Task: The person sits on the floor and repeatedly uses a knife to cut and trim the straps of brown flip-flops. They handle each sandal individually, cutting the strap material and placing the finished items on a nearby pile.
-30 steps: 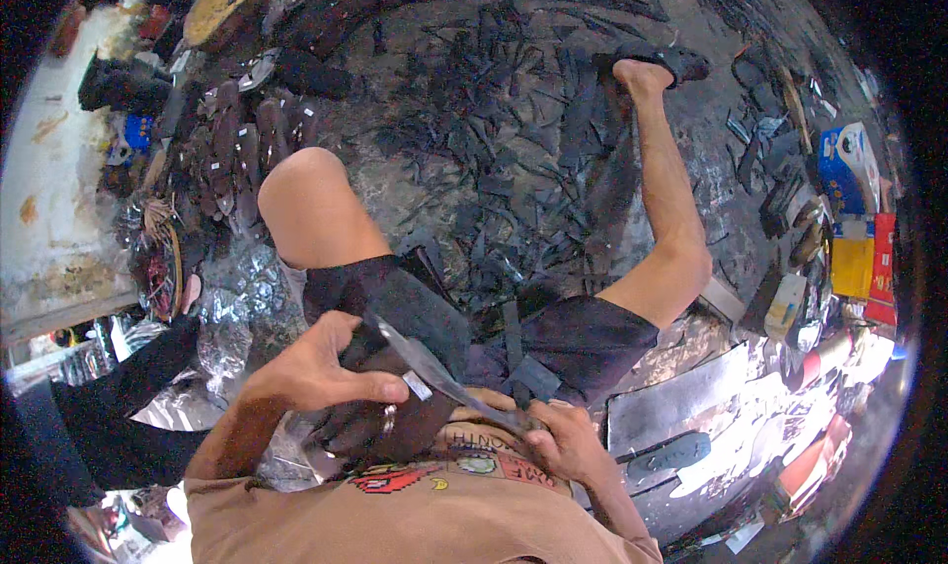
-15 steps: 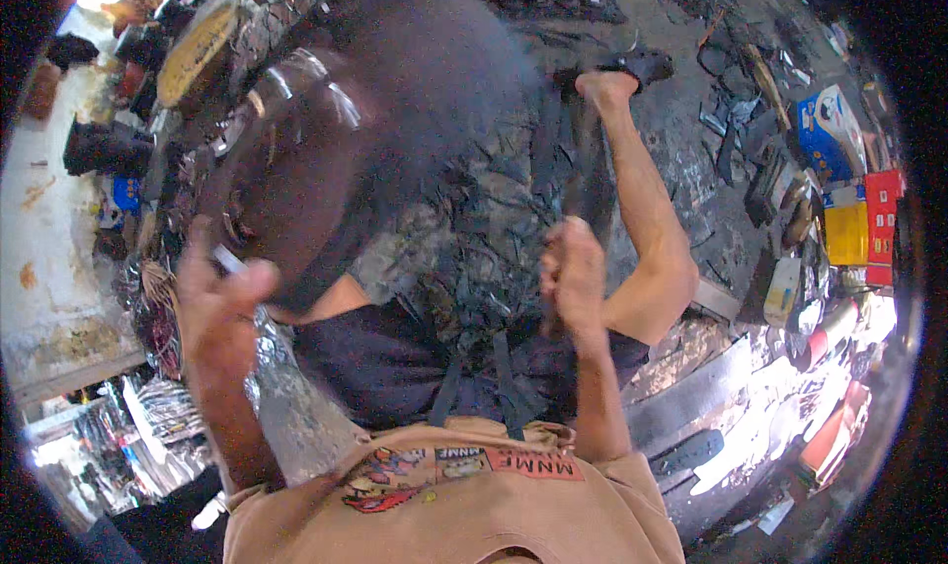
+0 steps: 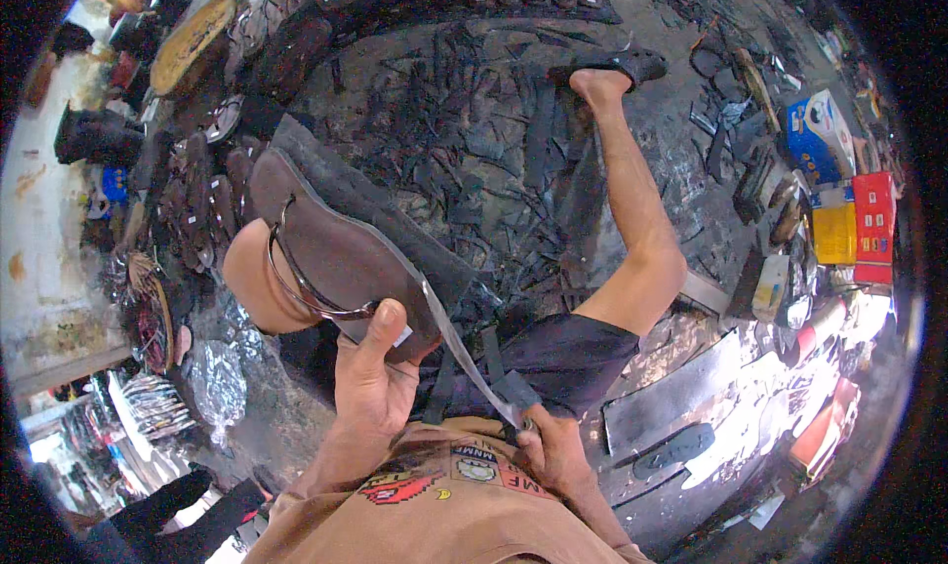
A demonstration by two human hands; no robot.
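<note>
A brown open-toed sandal [image 3: 341, 223] with thin dark glossy straps is in my left hand [image 3: 373, 376], the thumb pressed on its insole by a small white label. Behind the sandal a dark grey sheet [image 3: 395, 233] sticks out past its edge; whether it is joined to the sole I cannot tell. My right hand [image 3: 556, 447] is closed in front of my shirt, gripping the lower end of a long thin grey blade-like strip [image 3: 462, 352]. That strip runs up to the sandal's edge; I cannot tell whether it is a blade or cut material.
Dark offcuts [image 3: 484, 139] cover the floor between my legs. Several sandals [image 3: 202, 203] lie at the left, near a clear plastic bag [image 3: 215, 391]. On the right are a blue box [image 3: 820, 139], a red box [image 3: 875, 226], and a flat board [image 3: 671, 391] with a sole-shaped piece [image 3: 673, 450].
The large blurred brown shape is gone from the upper left; the sandal is now steady, nearer my lap. My left hand has come inward and my right hand has moved down toward my waist.
</note>
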